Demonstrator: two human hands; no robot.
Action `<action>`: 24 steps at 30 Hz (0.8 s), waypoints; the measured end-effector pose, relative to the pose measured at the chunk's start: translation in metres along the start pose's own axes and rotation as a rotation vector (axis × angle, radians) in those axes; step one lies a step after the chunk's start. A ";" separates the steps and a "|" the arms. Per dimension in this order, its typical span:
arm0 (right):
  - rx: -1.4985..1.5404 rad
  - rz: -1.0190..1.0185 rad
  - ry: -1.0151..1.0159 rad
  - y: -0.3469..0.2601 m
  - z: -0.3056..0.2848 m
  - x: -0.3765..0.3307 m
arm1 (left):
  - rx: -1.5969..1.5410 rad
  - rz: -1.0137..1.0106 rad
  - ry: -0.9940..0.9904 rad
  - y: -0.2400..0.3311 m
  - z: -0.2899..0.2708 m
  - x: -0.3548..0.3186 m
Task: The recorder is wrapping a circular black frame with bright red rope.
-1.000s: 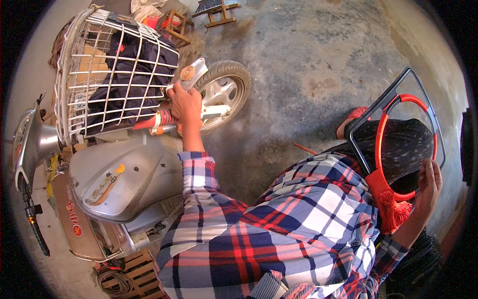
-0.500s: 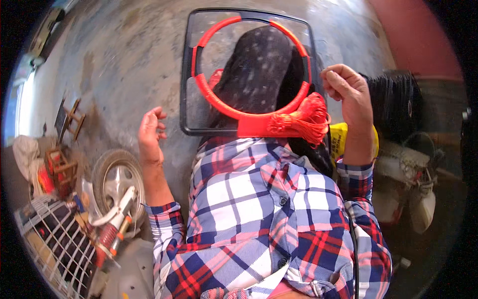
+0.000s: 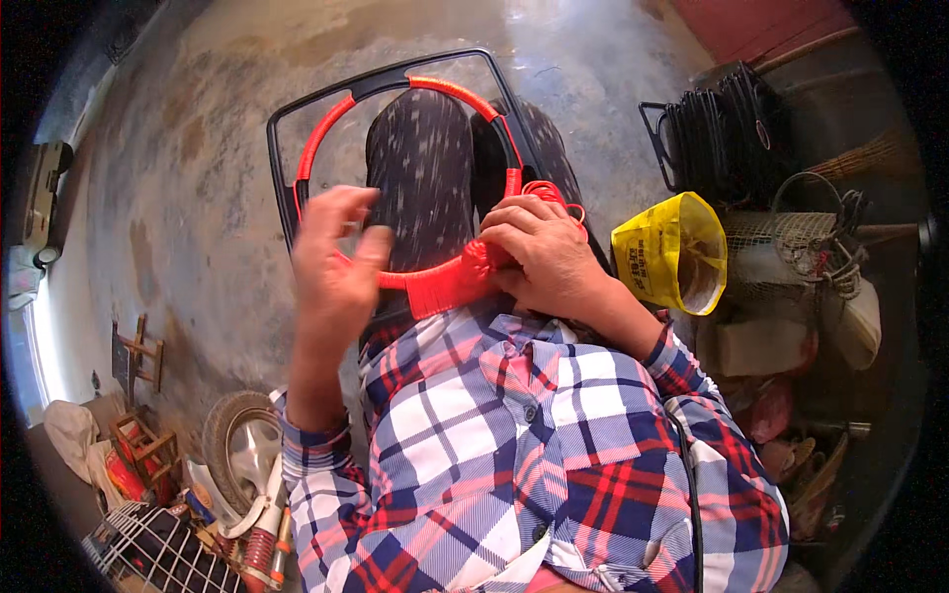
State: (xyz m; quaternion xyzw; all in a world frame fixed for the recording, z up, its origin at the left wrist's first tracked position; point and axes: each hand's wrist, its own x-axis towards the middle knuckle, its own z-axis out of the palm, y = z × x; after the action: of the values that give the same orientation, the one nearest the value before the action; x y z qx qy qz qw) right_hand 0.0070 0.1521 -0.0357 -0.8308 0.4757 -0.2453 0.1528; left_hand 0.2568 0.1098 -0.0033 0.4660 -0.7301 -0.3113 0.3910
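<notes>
On my lap lies a black rectangular frame (image 3: 278, 163) with a round ring (image 3: 318, 141) inside it. Red cord is wound around stretches of the ring, with black parts showing between. At its near edge hangs a flat band of red cord (image 3: 435, 292). My right hand (image 3: 544, 252) is closed over a bundle of red cord (image 3: 478, 259) at the ring's near right, and loops stick out behind the fingers. My left hand (image 3: 334, 272) is raised over the ring's near left side, blurred, thumb and fingers apart, with nothing visible in it.
A yellow bag (image 3: 647, 252) stands open to my right. Beyond it are a stack of black frames (image 3: 727, 128), a wire mesh cage (image 3: 801, 232) and a broom (image 3: 860, 156). At lower left are a wheel (image 3: 225, 440), a white wire rack (image 3: 163, 549) and a small wooden stool (image 3: 143, 361).
My right hand has come in from the right and taken hold of the red cord bundle. My left hand has moved over the ring. The frame now sits tilted and further left in view.
</notes>
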 end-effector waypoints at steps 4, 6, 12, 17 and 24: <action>0.292 0.030 0.141 0.004 -0.029 -0.002 | -0.107 -0.072 -0.201 0.002 0.034 0.009; 0.695 0.304 0.124 0.010 -0.054 -0.014 | -0.155 -0.119 -0.256 -0.003 0.048 0.016; 1.622 0.382 0.651 0.031 -0.092 -0.046 | -0.195 -0.301 -0.379 -0.019 0.092 0.052; 1.597 0.215 0.777 0.060 -0.107 -0.061 | -0.630 -0.693 -0.638 -0.022 0.109 0.072; 1.715 0.201 0.806 0.087 -0.099 -0.082 | -0.892 -0.783 -0.719 -0.036 0.094 0.062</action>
State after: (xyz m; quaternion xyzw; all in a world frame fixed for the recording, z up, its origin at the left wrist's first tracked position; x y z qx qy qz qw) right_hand -0.1448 0.1772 -0.0176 -0.2438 0.2199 -0.7644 0.5549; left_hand 0.1753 0.0476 -0.0622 0.3579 -0.3949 -0.8349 0.1378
